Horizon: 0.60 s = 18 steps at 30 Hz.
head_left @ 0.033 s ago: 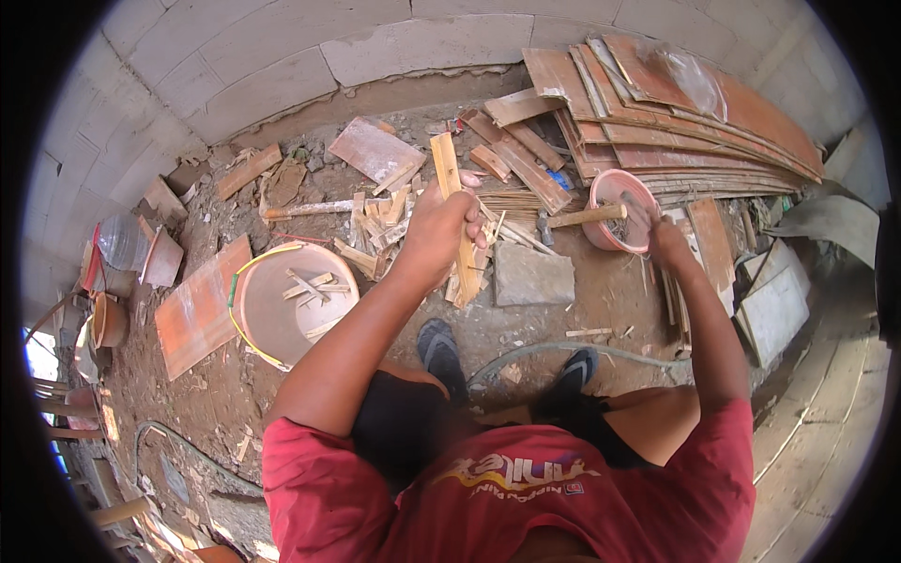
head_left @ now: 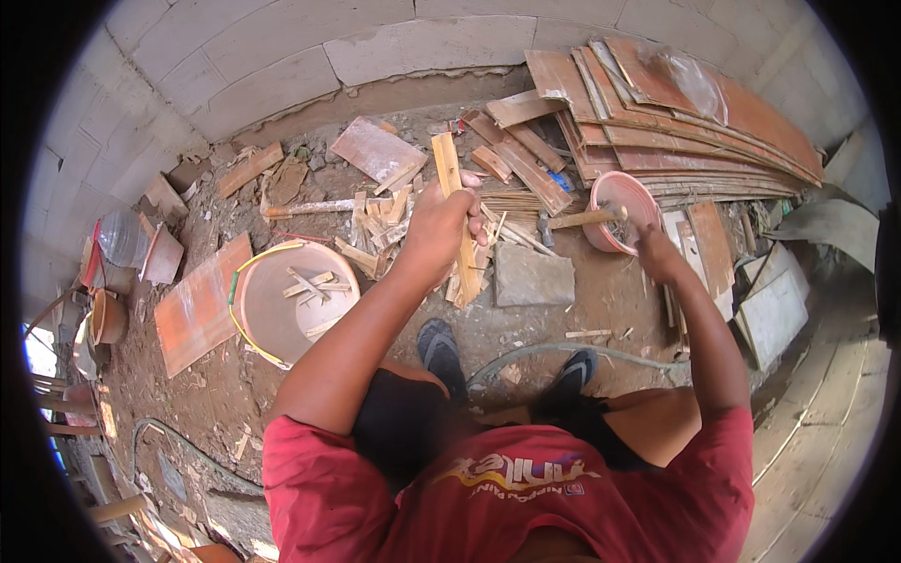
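My left hand (head_left: 439, 228) is closed around a long, pale wooden strip (head_left: 447, 164) and holds it on end over a heap of split wood slivers (head_left: 383, 214). The strip's lower end rests by a flat grey stone block (head_left: 533, 275). Out to the right, my right hand (head_left: 655, 251) grips the wooden handle of a hammer (head_left: 584, 219). The hammer's dark head points left, above the stone block. A pink bowl (head_left: 601, 188) sits just behind that hand.
A round tan basin (head_left: 251, 310) holding a few wood pieces stands at the left, beside a reddish board (head_left: 192, 314). Stacked reddish boards (head_left: 676, 122) lean at the back right against a grey block wall (head_left: 310, 47). A hose (head_left: 563, 350) curves past my sandalled feet (head_left: 439, 349).
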{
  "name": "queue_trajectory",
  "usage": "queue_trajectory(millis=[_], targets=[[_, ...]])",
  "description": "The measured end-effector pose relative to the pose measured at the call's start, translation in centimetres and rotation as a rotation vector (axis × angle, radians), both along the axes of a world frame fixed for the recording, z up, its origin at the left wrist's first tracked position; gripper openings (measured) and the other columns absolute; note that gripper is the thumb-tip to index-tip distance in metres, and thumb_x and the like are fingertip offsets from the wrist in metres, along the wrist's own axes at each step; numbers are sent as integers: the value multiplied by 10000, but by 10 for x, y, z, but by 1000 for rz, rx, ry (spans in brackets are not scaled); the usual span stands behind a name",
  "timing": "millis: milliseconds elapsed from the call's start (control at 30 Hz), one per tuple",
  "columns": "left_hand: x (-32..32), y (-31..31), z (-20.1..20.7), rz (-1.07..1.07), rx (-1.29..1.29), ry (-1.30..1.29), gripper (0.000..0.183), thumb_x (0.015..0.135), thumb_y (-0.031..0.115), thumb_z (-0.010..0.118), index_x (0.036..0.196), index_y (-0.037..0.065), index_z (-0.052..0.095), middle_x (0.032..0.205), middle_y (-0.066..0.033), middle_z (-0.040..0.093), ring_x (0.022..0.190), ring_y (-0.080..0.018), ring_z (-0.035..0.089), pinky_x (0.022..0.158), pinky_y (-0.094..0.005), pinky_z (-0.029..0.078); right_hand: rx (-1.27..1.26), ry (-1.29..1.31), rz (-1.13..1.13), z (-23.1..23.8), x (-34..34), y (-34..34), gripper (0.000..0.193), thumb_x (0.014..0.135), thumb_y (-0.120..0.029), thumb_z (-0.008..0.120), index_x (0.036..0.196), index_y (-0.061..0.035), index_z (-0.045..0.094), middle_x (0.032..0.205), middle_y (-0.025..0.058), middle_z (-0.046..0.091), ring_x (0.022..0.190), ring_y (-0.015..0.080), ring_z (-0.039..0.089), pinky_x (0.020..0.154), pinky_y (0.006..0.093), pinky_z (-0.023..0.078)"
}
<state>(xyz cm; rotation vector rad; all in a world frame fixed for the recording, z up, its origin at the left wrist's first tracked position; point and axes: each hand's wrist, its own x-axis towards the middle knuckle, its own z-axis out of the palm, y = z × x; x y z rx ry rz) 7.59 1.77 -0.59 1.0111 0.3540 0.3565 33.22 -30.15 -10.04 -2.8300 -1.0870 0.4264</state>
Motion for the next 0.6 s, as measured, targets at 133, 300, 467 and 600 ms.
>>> queue_trajectory(millis=[133,300,467,600], targets=[[-5,0,8,48,-22,3,166,932,128,500,1072,50,456,686,-16,427,515,-108,405,458,-269,377,-211,915,99,99,-132,70,530,965,-292,566,1428,-79,419,1164,160,603,1036,212,587,853,362,526],[-19,-10,28,-84,25,-28,173,961,199,527,1025,48,473,637,3,393,470,-88,360,432,-248,341,21,1268,120,107,-180,86,565,985,-306,548,1440,-13,388,1230,130,589,1041,186,583,827,334,566],[-31,-9,29,-149,151,-112,192,982,238,517,1012,50,486,643,12,380,503,-82,369,470,-251,371,47,1369,45,128,-187,95,554,989,-298,537,1413,33,402,1211,126,596,1003,201,612,777,334,591],[-28,-17,23,-156,276,-168,187,991,230,498,1018,45,495,660,14,399,546,-81,394,523,-257,416,-10,1295,56,136,-191,104,548,991,-304,533,1400,39,412,1204,127,599,967,204,633,758,337,598]])
